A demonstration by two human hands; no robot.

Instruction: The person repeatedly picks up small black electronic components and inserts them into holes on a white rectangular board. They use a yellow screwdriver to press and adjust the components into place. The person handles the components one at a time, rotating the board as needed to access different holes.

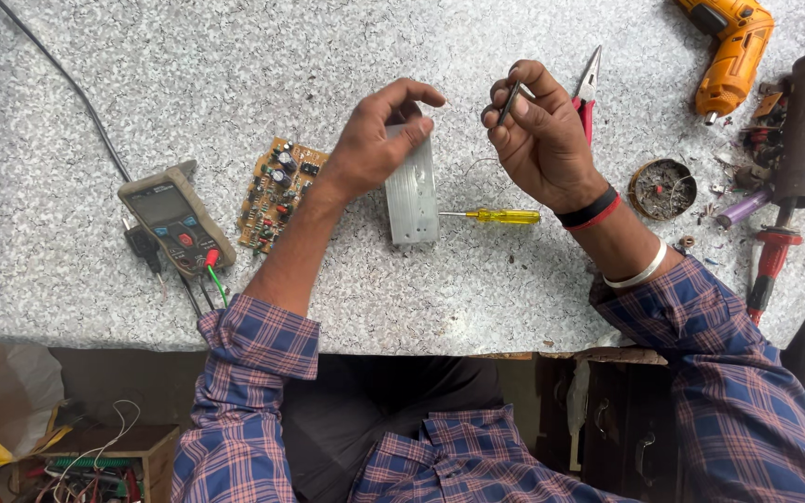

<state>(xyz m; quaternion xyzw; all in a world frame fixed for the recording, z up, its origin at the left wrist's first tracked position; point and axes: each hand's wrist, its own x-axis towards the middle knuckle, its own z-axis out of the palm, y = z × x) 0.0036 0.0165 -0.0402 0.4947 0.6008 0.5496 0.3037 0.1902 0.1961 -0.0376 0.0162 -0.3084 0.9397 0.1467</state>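
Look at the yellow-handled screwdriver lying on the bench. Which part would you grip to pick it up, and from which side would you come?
Grip the yellow screwdriver by its translucent handle, the thick end pointing toward the right hand. Come from above, fingers pinching across the handle. It lies flat with clear bench around the handle, while its thin metal tip nearly reaches the metal block held by the left hand, leaving little room there.

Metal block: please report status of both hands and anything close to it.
Left hand grips metal block from above. Right hand pinches small dark part, clear of block. Yellow screwdriver lies beside block.

Circuit board lies between multimeter and metal block.
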